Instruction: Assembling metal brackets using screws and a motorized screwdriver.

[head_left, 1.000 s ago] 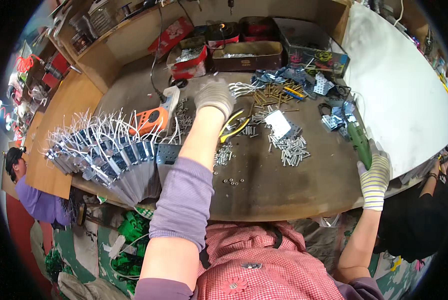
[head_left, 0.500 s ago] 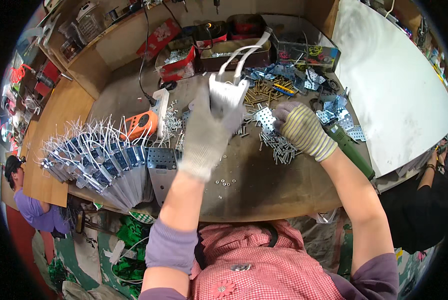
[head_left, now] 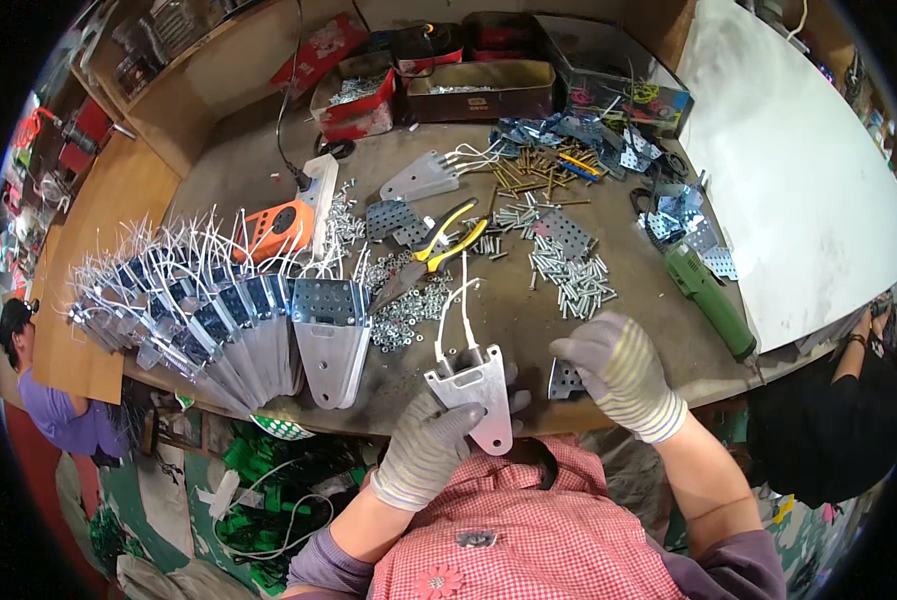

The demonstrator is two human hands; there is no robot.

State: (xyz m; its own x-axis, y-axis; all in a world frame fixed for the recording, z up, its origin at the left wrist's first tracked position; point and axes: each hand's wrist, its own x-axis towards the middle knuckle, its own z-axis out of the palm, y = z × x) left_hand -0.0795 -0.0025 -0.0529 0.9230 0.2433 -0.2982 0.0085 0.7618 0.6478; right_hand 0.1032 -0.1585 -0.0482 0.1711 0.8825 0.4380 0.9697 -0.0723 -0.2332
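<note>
Both our grips had come back toward the near edge of the worktop (head_left: 233, 165); half a second before, our left grip (head_left: 433, 440) had been raised over the middle with the silver tapered housing (head_left: 493, 405), and our right grip (head_left: 623, 375) had been at the pile of screws (head_left: 573, 285), by a pale perforated plate. Now our left grip was closed around the housing, thumb across its face, its two white wires (head_left: 466, 310) pointing away from us and its rounded end overlapping the checked apron (head_left: 558, 520) in view; our right grip pinched a small perforated plate (head_left: 565, 380) between thumb and fingers, just beside the housing but apart from it; so we judged that the two parts had been brought together for handling, not yet joined.

Where the pale plate had lain, a darker perforated plate (head_left: 565, 232) showed beside the screws; another wired housing (head_left: 423, 178) rested farther back, and the yellow-handled pliers (head_left: 433, 250) lay uncovered above the nuts (head_left: 408, 315), no longer behind our left arm; the green power tool (head_left: 710, 305) lay at the right, untouched; to our left the fanned row of wired housings (head_left: 193, 320) stood as it had.
</note>
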